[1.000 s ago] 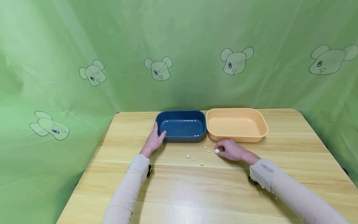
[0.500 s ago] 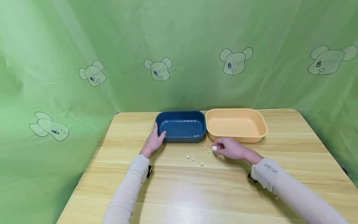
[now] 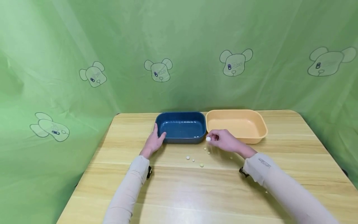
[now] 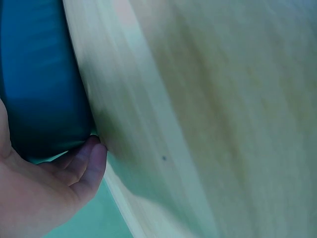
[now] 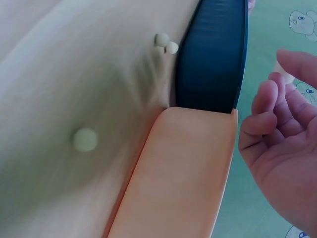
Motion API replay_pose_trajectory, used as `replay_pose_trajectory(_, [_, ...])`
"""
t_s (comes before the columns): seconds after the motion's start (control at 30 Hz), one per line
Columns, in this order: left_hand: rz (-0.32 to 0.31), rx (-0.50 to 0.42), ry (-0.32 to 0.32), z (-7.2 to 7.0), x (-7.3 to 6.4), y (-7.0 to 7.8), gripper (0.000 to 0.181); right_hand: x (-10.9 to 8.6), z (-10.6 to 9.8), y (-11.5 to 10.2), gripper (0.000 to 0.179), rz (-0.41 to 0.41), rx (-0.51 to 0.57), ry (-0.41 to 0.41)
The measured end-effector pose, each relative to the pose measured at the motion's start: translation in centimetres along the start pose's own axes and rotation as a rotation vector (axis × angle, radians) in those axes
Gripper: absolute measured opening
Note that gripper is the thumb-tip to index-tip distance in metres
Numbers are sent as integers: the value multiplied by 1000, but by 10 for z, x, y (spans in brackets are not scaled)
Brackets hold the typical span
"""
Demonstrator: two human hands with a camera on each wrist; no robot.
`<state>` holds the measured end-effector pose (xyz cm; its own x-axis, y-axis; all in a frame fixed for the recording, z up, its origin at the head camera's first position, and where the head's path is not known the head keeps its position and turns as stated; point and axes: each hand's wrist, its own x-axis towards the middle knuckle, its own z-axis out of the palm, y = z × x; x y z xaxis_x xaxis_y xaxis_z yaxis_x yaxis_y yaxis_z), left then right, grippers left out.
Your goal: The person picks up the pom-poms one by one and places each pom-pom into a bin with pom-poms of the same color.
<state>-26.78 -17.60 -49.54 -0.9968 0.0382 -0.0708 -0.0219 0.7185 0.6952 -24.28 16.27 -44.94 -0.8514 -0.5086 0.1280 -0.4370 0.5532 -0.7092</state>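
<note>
My right hand pinches a small white ball between thumb and fingertips, raised beside the near left corner of the orange tray. In the right wrist view, the thumb partly hides this ball. At the left, my left hand holds the blue tray by its near left corner, thumb at the front rim. Its fingers curl against the outer wall in the left wrist view. Two small white spots show at the blue tray's near right corner.
On the wooden table lie several small balls: a white one, a yellowish one, and smaller ones near the trays and under the right forearm. Both trays stand side by side at the back edge, before a green curtain.
My right hand has lifted the white ball from the table and moved it up and left, toward where the trays meet. The left hand stays on the blue tray.
</note>
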Motion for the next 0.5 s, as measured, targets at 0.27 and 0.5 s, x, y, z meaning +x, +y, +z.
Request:
replay_pose_trajectory(0.27, [-3, -13, 8, 1, 0, 0, 80, 21, 5, -3, 13, 57, 12, 59])
replay_pose_trajectory(0.5, [-2, -4, 10, 0, -1, 1, 80, 38, 14, -6, 15, 84, 61, 86])
